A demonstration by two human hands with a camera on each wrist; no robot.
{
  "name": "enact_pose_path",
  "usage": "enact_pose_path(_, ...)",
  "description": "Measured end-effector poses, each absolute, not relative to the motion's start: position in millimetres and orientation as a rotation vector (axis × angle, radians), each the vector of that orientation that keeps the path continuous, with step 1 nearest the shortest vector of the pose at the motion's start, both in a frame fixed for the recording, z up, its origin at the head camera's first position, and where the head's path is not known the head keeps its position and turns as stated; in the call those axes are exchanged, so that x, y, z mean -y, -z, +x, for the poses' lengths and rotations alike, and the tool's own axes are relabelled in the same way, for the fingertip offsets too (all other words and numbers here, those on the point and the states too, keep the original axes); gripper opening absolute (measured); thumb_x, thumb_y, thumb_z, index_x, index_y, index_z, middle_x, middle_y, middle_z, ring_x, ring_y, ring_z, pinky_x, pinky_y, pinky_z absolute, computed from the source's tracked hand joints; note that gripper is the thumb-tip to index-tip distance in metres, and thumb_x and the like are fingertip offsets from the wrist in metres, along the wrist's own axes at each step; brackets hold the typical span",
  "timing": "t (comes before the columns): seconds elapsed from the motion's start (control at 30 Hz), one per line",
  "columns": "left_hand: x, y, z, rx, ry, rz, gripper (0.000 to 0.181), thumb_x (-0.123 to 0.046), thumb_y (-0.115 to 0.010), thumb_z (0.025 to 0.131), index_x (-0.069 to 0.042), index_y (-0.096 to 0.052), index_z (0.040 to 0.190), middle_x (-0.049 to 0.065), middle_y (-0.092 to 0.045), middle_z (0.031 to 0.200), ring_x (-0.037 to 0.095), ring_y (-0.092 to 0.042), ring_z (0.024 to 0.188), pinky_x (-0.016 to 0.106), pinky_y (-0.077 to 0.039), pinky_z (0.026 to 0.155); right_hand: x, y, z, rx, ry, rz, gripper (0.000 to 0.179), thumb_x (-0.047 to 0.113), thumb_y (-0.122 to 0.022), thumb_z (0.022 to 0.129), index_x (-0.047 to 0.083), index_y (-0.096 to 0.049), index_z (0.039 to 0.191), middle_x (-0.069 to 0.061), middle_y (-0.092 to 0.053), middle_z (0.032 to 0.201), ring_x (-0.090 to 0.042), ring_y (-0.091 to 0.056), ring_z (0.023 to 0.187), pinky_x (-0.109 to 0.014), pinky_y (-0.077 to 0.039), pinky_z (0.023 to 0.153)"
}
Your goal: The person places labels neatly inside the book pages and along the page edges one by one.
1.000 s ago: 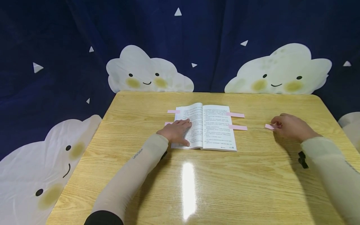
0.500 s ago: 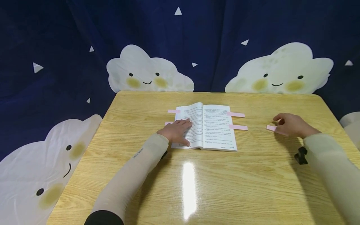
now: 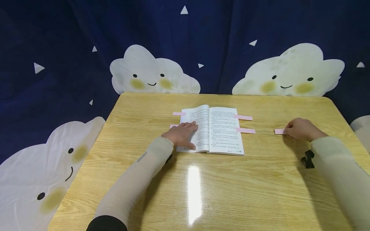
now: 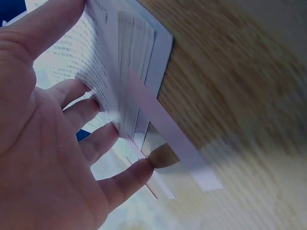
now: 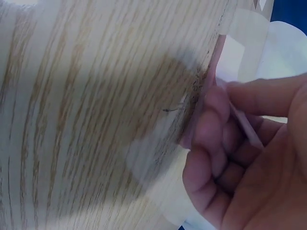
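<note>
An open book (image 3: 224, 134) lies on the table with printed pages facing up. My left hand (image 3: 182, 135) rests on its left page, fingers spread; in the left wrist view they lie along the page and its edge. Pink sticky tabs (image 3: 245, 130) stick out from both sides of the book. To the right, my right hand (image 3: 300, 129) is at a small pad of pink sticky notes (image 3: 279, 131) on the table. In the right wrist view its thumb and curled fingers pinch a pink sticky note (image 5: 247, 127), beside the pad's edge.
The wooden table (image 3: 231, 192) reaches back to a dark blue curtain (image 3: 214, 38) printed with clouds and triangles. A bright light reflection (image 3: 194, 195) shows on the tabletop in front of the book.
My right hand lifted its index finger away from the thumb, then closed them together at the sticky note pad. The left hand has stayed on the page.
</note>
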State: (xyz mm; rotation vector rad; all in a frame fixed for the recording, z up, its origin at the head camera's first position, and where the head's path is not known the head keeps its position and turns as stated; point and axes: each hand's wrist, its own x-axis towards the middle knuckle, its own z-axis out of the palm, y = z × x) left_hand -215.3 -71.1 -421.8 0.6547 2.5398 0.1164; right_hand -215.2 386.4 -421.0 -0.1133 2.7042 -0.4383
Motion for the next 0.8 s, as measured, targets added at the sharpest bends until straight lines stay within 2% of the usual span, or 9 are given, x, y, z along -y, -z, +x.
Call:
enact_pose_path(0.17,71.5,422.7,-215.7,-2.539,-0.111,0.652,0.094,-0.053,-0.069,0.089,-0.027,-0.015,0.161,-0.007,-0.004,0.17,0.024,-0.011,0.157,0.057,-0.023,0.122,-386.8,425.0,-218.4,-2.746,0.403,-0.097,0.033,0.024,-0.063,0.091,-0.007,-0.068,0.095,-0.009,-0.062,0.073,-0.021,-0.05,0.066,-0.029,-0.038,0.058)
enact_pose_path(0.33,71.3,423.1,-215.9,-2.534,-0.116,0.662,0.093,-0.053,-0.068,0.089,-0.026,-0.015,0.161,-0.007,-0.004,0.17,0.025,-0.011,0.157,0.057,-0.024,0.122,-385.5,428.5,-220.3,-2.777,0.352,-0.082,0.029,0.022,-0.064,0.09,-0.006,-0.068,0.095,-0.014,-0.065,0.081,-0.024,-0.051,0.071,-0.029,-0.037,0.06)
enact_pose_path(0.67,71.6,423.0,-216.9,-2.537,-0.119,0.66,0.094,-0.053,-0.069,0.088,-0.027,-0.015,0.161,-0.008,-0.003,0.17,0.025,-0.011,0.157,0.057,-0.023,0.122,-388.0,430.9,-222.8,-2.781,0.418,-0.092,0.03,0.024,-0.061,0.093,-0.005,-0.069,0.092,-0.006,-0.06,0.071,-0.019,-0.047,0.064,-0.03,-0.035,0.057)
enact_pose_path(0.8,71.2,421.8,-216.2,-2.532,-0.124,0.652,0.094,-0.053,-0.069,0.088,-0.027,-0.015,0.161,-0.008,-0.003,0.17,0.025,-0.01,0.157,0.057,-0.022,0.123,-387.8,429.7,-223.7,-2.775,0.396,-0.136,0.028,0.025,-0.061,0.091,-0.002,-0.069,0.086,-0.003,-0.056,0.065,-0.018,-0.045,0.061,-0.03,-0.034,0.056)
